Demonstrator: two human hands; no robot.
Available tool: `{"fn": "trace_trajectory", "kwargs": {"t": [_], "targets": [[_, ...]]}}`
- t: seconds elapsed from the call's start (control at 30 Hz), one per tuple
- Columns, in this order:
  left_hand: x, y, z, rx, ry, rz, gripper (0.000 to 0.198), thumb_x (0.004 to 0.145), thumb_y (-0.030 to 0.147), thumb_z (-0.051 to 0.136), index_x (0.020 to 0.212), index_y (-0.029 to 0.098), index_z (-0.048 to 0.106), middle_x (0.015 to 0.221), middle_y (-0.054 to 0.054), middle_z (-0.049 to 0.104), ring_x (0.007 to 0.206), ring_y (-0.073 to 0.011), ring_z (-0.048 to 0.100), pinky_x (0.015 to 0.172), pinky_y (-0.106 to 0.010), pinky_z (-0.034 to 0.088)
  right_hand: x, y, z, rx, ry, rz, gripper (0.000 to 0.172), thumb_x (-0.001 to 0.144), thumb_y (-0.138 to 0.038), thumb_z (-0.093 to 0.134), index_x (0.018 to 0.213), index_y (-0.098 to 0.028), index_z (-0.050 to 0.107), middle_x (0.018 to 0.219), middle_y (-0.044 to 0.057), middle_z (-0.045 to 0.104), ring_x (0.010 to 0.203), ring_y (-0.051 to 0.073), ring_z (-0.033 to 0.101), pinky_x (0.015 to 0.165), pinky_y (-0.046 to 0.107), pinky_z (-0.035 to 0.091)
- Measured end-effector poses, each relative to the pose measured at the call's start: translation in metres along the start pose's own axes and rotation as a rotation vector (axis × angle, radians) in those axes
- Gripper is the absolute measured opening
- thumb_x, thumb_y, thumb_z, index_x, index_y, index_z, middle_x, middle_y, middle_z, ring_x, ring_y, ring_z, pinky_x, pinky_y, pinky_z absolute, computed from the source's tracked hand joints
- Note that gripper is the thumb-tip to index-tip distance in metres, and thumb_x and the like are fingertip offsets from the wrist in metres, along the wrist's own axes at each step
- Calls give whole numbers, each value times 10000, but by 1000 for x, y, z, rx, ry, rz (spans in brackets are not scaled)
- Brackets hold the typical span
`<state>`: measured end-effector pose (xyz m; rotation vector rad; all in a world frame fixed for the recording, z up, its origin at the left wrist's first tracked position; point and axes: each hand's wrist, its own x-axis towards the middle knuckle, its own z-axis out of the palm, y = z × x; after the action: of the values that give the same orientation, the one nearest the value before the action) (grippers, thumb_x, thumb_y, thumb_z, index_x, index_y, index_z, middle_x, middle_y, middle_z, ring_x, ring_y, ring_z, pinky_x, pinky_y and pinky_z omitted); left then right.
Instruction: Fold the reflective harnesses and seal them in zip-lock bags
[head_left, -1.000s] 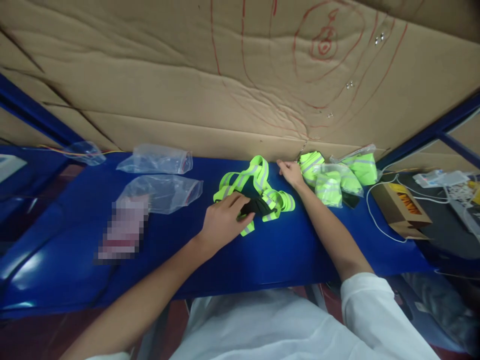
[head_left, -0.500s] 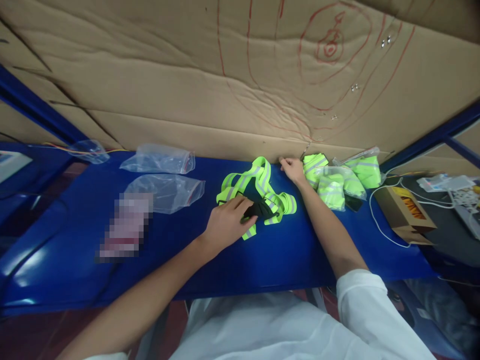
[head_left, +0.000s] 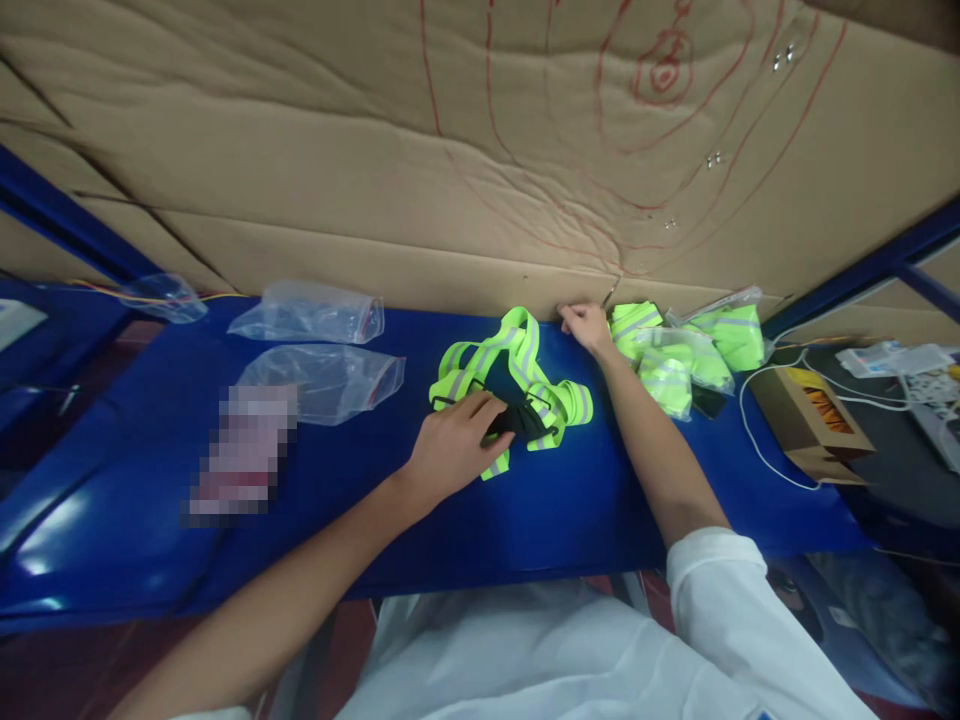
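Note:
A fluorescent yellow-green reflective belt vest [head_left: 517, 345] with grey stripes lies loosely looped on the blue table. My left hand [head_left: 457, 440] is closed over its black part [head_left: 517, 422], thumb and fingers on either side. Beyond the vest, at the table's back edge by the cardboard, my right hand [head_left: 587, 328] has its fingers curled in. Whatever those fingers might hold is hidden. Just right of that hand sit a folded reflective bundle [head_left: 634, 320] and several similar ones in clear bags [head_left: 666, 378].
Two clear zip bags [head_left: 311, 312] lie at the back left, beside a blurred-out pinkish item [head_left: 244, 450]. An open cardboard box [head_left: 814, 420] stands at the right with a white cable [head_left: 742, 430] around it. A cardboard wall [head_left: 337, 180] with red drawn lines closes off the back.
The view has shifted slightly. Both hands keep nearly the same places, the left on the vest's black part and the right at the back edge.

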<state>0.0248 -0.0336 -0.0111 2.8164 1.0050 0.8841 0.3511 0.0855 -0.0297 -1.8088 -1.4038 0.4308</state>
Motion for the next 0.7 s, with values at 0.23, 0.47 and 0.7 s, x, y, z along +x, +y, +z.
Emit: {"fn": "trace_trajectory", "kwargs": {"t": [0.23, 0.47, 0.7], "targets": [[-2, 0, 3, -7, -27, 9, 160, 910, 281, 722, 1038, 214, 652, 1054, -32, 781, 865, -196, 766, 612, -279, 522, 1, 7, -3, 124, 4, 13, 474, 948, -474, 542, 591, -190, 671, 614, 43, 710, 618, 147, 631, 720, 263, 499], [-2, 0, 6, -23, -16, 11, 182, 900, 273, 739, 1047, 213, 651, 1056, -23, 776, 879, -202, 770, 604, -292, 523, 8, 15, 0, 232, 2, 29, 467, 942, -464, 529, 601, -179, 671, 588, 60, 701, 607, 154, 655, 737, 278, 519], [-1, 0, 6, -28, -37, 5, 162, 911, 276, 721, 1041, 212, 648, 1068, -35, 775, 901, -205, 768, 607, -278, 512, 7, 15, -2, 266, 26, 49, 500, 942, -534, 564, 611, -174, 669, 556, 64, 682, 561, 153, 628, 682, 276, 509]]}}
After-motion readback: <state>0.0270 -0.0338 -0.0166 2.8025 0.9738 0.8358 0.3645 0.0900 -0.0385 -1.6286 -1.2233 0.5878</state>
